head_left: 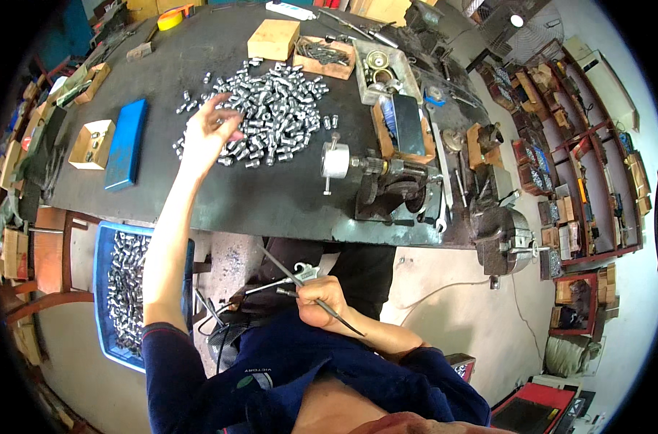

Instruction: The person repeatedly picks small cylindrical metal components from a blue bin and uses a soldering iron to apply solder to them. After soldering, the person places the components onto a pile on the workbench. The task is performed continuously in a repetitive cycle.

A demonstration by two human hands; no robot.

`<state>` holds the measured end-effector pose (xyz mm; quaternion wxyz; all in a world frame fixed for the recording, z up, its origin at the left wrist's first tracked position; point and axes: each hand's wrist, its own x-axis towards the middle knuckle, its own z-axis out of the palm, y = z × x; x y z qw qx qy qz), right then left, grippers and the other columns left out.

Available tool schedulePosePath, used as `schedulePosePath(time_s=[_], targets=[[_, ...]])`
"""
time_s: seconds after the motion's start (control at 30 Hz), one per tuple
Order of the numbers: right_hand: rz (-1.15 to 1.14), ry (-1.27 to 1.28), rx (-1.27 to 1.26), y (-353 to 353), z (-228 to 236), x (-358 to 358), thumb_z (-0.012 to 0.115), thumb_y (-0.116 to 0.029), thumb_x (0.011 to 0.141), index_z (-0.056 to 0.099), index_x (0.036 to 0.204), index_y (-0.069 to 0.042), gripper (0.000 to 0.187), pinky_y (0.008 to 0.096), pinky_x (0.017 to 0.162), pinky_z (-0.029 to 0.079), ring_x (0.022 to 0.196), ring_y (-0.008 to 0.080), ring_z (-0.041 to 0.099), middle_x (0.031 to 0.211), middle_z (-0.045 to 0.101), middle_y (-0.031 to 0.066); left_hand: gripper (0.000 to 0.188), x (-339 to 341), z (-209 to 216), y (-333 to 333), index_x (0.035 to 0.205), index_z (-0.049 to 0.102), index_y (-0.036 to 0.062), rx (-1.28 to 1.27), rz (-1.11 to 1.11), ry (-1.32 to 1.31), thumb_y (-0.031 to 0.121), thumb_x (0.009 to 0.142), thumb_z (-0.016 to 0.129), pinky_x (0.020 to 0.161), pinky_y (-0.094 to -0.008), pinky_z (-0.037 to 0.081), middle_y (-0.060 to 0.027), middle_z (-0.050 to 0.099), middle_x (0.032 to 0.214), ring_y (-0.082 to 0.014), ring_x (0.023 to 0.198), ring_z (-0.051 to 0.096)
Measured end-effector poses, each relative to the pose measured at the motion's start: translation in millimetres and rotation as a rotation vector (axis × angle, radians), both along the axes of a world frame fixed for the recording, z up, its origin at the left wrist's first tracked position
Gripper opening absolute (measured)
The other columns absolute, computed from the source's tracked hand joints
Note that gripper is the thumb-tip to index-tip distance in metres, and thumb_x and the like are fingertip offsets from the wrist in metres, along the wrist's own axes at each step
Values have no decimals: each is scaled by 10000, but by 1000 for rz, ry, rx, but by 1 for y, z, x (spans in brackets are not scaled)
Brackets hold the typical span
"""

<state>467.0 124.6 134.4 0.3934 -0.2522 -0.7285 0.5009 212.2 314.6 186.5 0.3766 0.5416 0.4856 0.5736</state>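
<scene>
My left hand (209,134) is stretched out over the left side of a heap of small shiny metal fittings (278,108) on the dark workbench. Its fingers are spread and I see nothing between them. Close to my body, below the bench's front edge, my right hand (320,300) is closed around a long, thin, dark file (278,260). The file slants, one end up toward the bench and the other past my wrist. A small metal piece (287,292) shows beside the right fingers; whether they hold it I cannot tell.
A blue crate (101,289) full of fittings stands low at the left. On the bench (256,199) are a blue case (126,145), a small open box (76,148), a mounted spindle device (387,181) and parts trays (361,87). A vise (506,239) sits at the right corner.
</scene>
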Motion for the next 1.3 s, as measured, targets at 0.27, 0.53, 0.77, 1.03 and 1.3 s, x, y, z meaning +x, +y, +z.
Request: schedulePosePath(time_s=[0.27,0.53,0.77,1.03,1.3], targets=[[31,10,-103,-2,5,4,553,-70,664,279,535,-34,305,313,412,249,400,188,346,480,329,63,303,-105,-45,-139,1086,607,-33,-233,388,338,55,796,620,586,-254,480,-107,674,835,-101,663,594],[141,-8,-222,-1,8,-12,571,-97,666,291,543,-29,313,323,426,244,425,166,321,491,313,66,395,-240,-202,-337,1058,593,-13,-714,395,1041,75,675,628,641,-376,485,-143,639,839,-257,736,621],[186,-39,-224,-5,14,-24,556,-103,672,300,550,-29,293,310,432,224,464,109,283,509,271,44,83,-198,-229,-352,671,628,66,-779,289,1358,125,616,610,649,-448,505,-169,640,714,-365,708,628],[196,-27,-359,-5,12,-19,563,-87,689,343,548,-28,268,276,436,253,490,60,310,505,317,9,149,-183,-196,-336,785,659,49,-1013,252,1297,113,681,574,750,-450,488,-193,653,856,-360,841,632],[184,10,-324,-5,5,-18,541,-72,704,292,551,-43,294,277,426,223,492,52,279,511,256,-6,45,-184,-228,-342,650,619,73,-871,232,1534,86,661,577,683,-419,482,-183,646,753,-324,756,640]])
